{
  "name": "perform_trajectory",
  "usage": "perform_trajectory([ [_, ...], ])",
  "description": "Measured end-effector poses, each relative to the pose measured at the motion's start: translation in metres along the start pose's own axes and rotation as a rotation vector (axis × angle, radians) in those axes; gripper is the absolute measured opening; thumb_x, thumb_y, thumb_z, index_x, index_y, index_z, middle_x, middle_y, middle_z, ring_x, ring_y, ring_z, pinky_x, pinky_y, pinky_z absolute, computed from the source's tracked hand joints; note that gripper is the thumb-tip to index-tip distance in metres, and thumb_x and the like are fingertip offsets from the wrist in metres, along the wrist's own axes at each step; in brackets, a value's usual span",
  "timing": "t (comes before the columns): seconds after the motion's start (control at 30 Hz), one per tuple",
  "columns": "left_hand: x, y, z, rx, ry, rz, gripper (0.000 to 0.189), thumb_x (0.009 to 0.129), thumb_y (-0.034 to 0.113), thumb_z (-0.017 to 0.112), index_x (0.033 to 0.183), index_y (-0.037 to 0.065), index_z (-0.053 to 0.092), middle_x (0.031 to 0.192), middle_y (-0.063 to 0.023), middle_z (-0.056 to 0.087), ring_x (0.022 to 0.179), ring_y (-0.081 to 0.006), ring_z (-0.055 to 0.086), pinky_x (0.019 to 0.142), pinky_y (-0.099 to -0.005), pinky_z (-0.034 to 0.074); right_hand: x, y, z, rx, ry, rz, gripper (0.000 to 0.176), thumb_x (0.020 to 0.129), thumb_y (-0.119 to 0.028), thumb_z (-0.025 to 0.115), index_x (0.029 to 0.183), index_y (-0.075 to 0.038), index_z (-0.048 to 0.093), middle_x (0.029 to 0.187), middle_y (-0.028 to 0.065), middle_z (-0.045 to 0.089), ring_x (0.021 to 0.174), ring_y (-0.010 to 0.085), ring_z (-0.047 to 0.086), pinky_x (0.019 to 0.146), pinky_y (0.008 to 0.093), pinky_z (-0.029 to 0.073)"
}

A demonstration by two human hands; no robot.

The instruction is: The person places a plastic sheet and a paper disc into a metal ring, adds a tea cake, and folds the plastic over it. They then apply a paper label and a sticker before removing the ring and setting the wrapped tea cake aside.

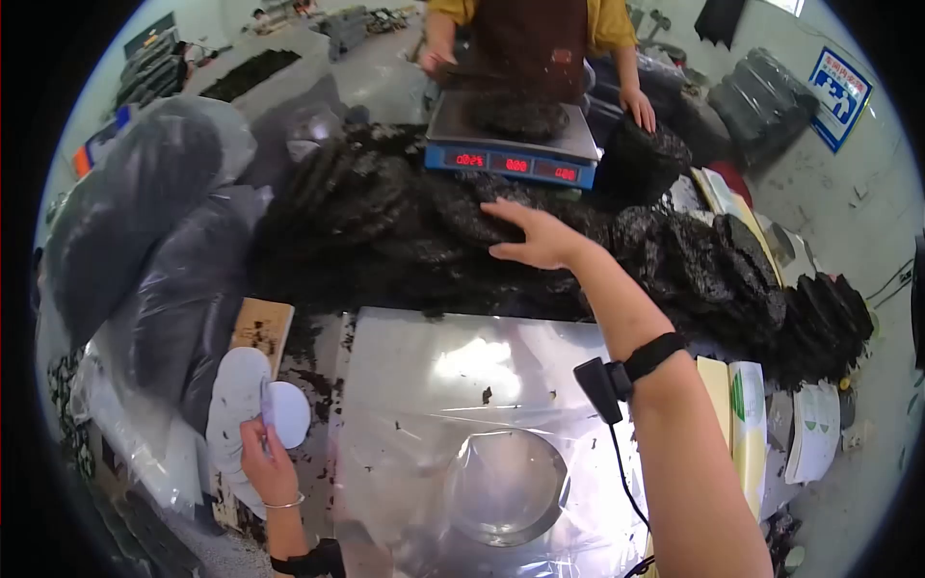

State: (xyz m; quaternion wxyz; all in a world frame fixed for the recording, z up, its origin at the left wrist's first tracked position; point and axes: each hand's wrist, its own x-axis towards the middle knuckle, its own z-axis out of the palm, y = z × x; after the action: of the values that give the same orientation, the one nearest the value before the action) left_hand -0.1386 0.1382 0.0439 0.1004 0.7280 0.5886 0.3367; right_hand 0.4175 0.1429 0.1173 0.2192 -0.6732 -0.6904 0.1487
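At the left, my left hand (268, 464) has its fingers closed on the edge of a white round disc (292, 416). Beside and under it lies an overlapping row of white discs (234, 395). My right hand (540, 239) reaches forward with thumb and fingers spread. Its fingertips are right at a dark round cake (472, 207), which looks like dried seaweed, in a long heap. Between my arms, clear plastic film covers the metal worktop (414, 385), with a round ring or dish shape (508, 486) showing near the front.
A blue-edged digital scale (511, 159) carries a dark cake beyond the heap. Behind it stands a person in a brown apron (525, 48), one hand on a dark stack. Grey plastic bags (135, 222) crowd the left. More dark cakes (703, 270) and packaging bags (747, 414) line the right.
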Motion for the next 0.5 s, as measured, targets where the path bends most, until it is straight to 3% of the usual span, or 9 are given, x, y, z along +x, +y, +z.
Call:
perform_trajectory([
  [0.07,-0.007,0.048,-0.024,-0.211,0.098,0.081,0.010,0.100,0.008,0.062,0.097,-0.001,0.059,0.084,-0.0153,0.060,0.074,-0.0316,0.059,0.073,-0.0381,0.049,0.001,-0.006,0.004,0.081,-0.058,0.060,0.078,0.089,-0.035,0.073,0.159,-0.023,0.043,0.170,0.0217,0.026,0.157,0.0445,0.022,0.127,0.0499,0.025],
  [0.1,-0.014,0.061,-0.031,-0.282,0.104,0.140,0.009,0.099,0.007,0.064,0.098,0.000,0.059,0.083,-0.0126,0.058,0.074,-0.0259,0.057,0.072,-0.0363,0.048,-0.004,-0.011,0.006,0.016,0.001,0.054,0.074,0.090,-0.026,0.068,0.159,-0.019,0.043,0.167,0.0223,0.033,0.155,0.0444,0.027,0.126,0.0500,0.026],
  [0.17,-0.034,0.104,-0.046,-0.351,0.104,0.244,0.007,0.095,0.004,0.068,0.096,0.001,0.061,0.086,-0.0142,0.064,0.077,-0.0296,0.061,0.071,-0.0382,0.049,-0.020,-0.040,0.014,-0.407,0.127,0.076,0.068,0.090,-0.013,0.061,0.156,-0.012,0.045,0.160,0.0220,0.043,0.151,0.0416,0.037,0.123,0.0513,0.031],
  [0.2,-0.051,0.117,-0.051,-0.320,0.036,0.307,0.010,0.090,0.002,0.071,0.095,0.004,0.062,0.095,-0.0152,0.070,0.086,-0.0330,0.068,0.078,-0.0398,0.054,-0.030,-0.048,0.012,-0.456,0.282,-0.017,0.065,0.089,-0.008,0.059,0.153,-0.010,0.047,0.156,0.0218,0.047,0.148,0.0400,0.040,0.121,0.0514,0.034],
  [0.23,-0.061,0.141,-0.053,-0.384,0.019,0.508,0.011,0.089,0.003,0.072,0.095,0.005,0.063,0.100,-0.0146,0.072,0.093,-0.0330,0.070,0.084,-0.0405,0.056,-0.046,-0.057,0.011,-0.499,0.430,-0.095,0.063,0.088,-0.003,0.057,0.151,-0.007,0.049,0.152,0.0215,0.051,0.146,0.0385,0.044,0.118,0.0515,0.036],
  [0.33,-0.100,0.188,-0.035,-0.503,-0.146,0.917,0.011,0.090,0.007,0.072,0.098,0.004,0.065,0.121,-0.0144,0.073,0.116,-0.0327,0.070,0.104,-0.0403,0.055,-0.132,-0.134,-0.019,-0.242,0.832,-0.200,0.070,0.080,0.011,0.055,0.147,-0.006,0.054,0.152,0.0196,0.053,0.142,0.0394,0.047,0.118,0.0488,0.037],
  [0.4,-0.135,0.183,0.011,-0.348,-0.268,1.006,0.020,0.089,0.019,0.075,0.103,0.007,0.067,0.124,-0.0092,0.071,0.121,-0.0285,0.066,0.109,-0.0440,0.052,-0.207,-0.176,-0.016,-0.160,0.896,-0.149,0.067,0.081,0.012,0.052,0.146,-0.003,0.056,0.154,0.0222,0.051,0.143,0.0397,0.048,0.120,0.0457,0.035],
  [0.43,-0.148,0.175,0.028,-0.349,-0.267,0.995,0.020,0.089,0.019,0.075,0.103,0.007,0.067,0.124,-0.0092,0.071,0.121,-0.0285,0.066,0.109,-0.0440,0.052,-0.248,-0.192,-0.008,-0.133,0.879,-0.144,0.062,0.083,0.010,0.050,0.144,0.001,0.057,0.154,0.0247,0.051,0.143,0.0424,0.048,0.120,0.0466,0.034],
  [0.5,-0.168,0.164,0.050,-0.302,-0.479,1.027,0.026,0.089,0.025,0.075,0.106,0.008,0.066,0.129,-0.0093,0.069,0.126,-0.0274,0.063,0.116,-0.0463,0.045,-0.318,-0.212,0.023,-0.130,0.878,-0.157,0.058,0.082,0.007,0.048,0.138,0.002,0.061,0.152,0.0270,0.052,0.140,0.0474,0.049,0.119,0.0518,0.035],
])
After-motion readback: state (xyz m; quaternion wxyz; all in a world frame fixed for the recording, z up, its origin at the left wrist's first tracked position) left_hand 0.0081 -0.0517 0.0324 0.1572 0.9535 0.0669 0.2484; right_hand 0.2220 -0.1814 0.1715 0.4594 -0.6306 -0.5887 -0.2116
